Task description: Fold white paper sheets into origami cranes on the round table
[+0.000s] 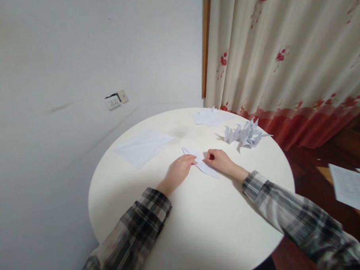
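A narrow piece of folded white paper [205,169] lies at a slant on the round table, between my two hands. My left hand [181,166] is closed at its left edge, fingertips pressed together on the paper. From the other side, my right hand [219,159] pinches the right edge with thumb and curled forefinger. The paper's far tip and near point both show past my fingers. To the right of my right hand stands a cluster of folded white paper cranes [247,134].
A flat white sheet [143,146] lies at the table's left. More paper [210,117] rests near the far edge. The white round table [184,238] stands by a wall with a socket [113,102] and a flowered curtain [284,66]. Written sheets [352,187] lie off to the right.
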A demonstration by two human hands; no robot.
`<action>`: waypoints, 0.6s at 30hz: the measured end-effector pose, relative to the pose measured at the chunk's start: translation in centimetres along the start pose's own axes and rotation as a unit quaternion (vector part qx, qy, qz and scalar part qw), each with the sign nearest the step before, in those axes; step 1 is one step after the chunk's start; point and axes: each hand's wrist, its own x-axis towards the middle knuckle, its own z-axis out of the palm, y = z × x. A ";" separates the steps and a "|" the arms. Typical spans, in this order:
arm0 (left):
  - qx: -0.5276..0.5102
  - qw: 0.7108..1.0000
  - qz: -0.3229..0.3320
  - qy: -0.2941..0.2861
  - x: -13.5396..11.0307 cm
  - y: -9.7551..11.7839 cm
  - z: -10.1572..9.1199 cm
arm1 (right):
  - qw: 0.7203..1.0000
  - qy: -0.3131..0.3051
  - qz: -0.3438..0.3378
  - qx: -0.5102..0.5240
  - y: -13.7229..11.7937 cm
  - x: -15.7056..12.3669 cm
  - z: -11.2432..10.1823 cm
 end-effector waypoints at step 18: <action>0.020 0.998 -0.039 -0.035 -0.2 -1.1 1.0 | 0.987 -0.030 -0.140 0.067 -0.7 -0.3 -0.5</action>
